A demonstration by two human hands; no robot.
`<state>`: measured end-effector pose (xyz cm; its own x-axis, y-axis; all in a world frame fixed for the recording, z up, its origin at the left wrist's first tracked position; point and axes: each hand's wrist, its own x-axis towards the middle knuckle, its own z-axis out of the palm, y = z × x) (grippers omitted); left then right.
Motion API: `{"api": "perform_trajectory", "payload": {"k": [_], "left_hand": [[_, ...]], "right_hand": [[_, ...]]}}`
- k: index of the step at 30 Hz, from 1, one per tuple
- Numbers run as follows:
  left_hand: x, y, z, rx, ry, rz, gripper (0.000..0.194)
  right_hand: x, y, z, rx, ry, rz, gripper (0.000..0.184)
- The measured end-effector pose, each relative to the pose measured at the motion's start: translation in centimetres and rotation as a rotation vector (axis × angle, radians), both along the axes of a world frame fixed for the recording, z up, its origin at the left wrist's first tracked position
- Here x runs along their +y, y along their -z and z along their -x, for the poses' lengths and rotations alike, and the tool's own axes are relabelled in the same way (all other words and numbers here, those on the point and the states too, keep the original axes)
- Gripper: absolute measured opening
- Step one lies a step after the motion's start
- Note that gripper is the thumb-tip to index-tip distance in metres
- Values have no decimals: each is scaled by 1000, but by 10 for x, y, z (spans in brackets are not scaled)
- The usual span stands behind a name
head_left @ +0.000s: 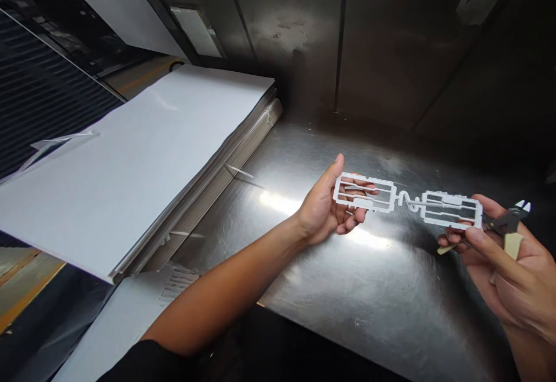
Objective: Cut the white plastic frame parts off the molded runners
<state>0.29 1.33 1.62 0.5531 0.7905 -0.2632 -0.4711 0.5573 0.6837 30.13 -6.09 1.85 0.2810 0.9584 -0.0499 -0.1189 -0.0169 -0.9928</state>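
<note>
A white moulded plastic runner frame (408,199) with two rectangular lattices joined by a curved link is held up in the air above the table. My left hand (330,205) grips its left lattice, with the fingers behind the bars and the thumb raised at its edge. My right hand (508,266) pinches its right end between thumb and fingers. The same hand also holds a pair of side cutters (508,223) with dark steel jaws and beige-wrapped handles. The jaws point up and to the right, away from the plastic.
A thick stack of white sheets (130,168) lies at the left, with a strip of clear film (61,142) on top. Below my hands is a scratched stainless steel table (304,289). A steel wall panel (347,52) stands behind it.
</note>
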Motion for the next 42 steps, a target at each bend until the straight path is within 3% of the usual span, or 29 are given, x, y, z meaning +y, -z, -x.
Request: {"api": "perform_trajectory", "payload": {"k": [6, 12, 22, 27, 34, 38, 40, 42], "left_hand": [[-1, -1, -1, 35, -9, -31, 84], [-2, -3, -1, 104, -48, -32, 84], [-1, 1, -2, -34, -75, 7, 41], [-2, 0, 0, 50, -70, 25, 50], [-5, 6, 3, 118, 89, -87, 43], [-7, 13, -1, 244, -81, -306, 46], [-10, 13, -4, 267, -162, -401, 44], [-13, 11, -8, 268, -193, -459, 42]], "right_hand": [[-1, -1, 3, -4, -15, -43, 70], [-2, 5, 4, -117, 60, -134, 68], [-12, 5, 18, -542, 253, -283, 53], [-11, 8, 13, -558, 216, -352, 49], [-10, 3, 9, -598, 252, -349, 46], [-10, 0, 6, -668, 341, -396, 41], [-14, 4, 5, -632, 225, -383, 30], [-20, 10, 7, -572, -31, -312, 32]]}}
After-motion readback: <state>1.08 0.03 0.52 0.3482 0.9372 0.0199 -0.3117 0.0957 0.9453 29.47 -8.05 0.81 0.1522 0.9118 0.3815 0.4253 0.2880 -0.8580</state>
